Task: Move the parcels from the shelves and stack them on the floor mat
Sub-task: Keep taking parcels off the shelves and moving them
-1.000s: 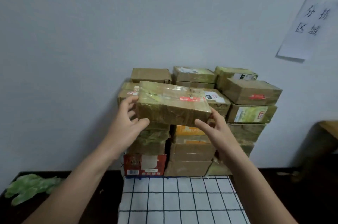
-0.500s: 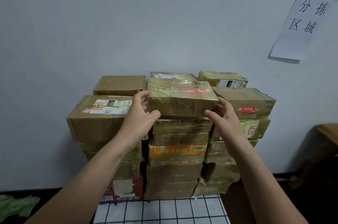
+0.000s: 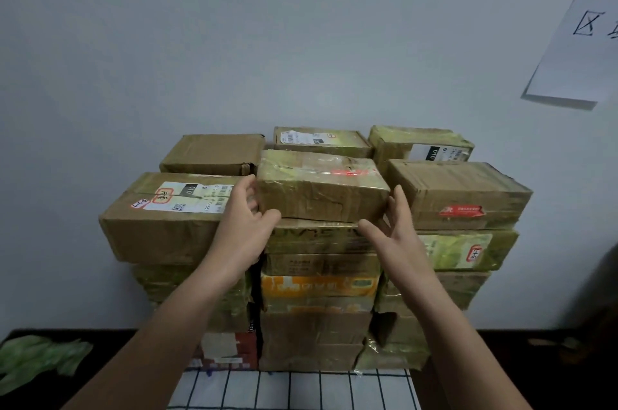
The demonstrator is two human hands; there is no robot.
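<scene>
Head view showed the brown tape-wrapped cardboard parcel (image 3: pixel 321 188) lying atop the parcel stack (image 3: pixel 317 285), between neighbours at nine and three o'clock. Its left end was pinched by the left hand (image 3: pixel 244 225), while the right hand (image 3: pixel 398 235) lay open-fingered beside its right end, likely to square it.

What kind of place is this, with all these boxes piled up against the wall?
Probably a parcel sorting or storage corner: taped cardboard parcels with shipping labels are stacked against a bare wall, a handwritten paper sign hangs at upper right, and a checked floor mat lies in front.
</scene>
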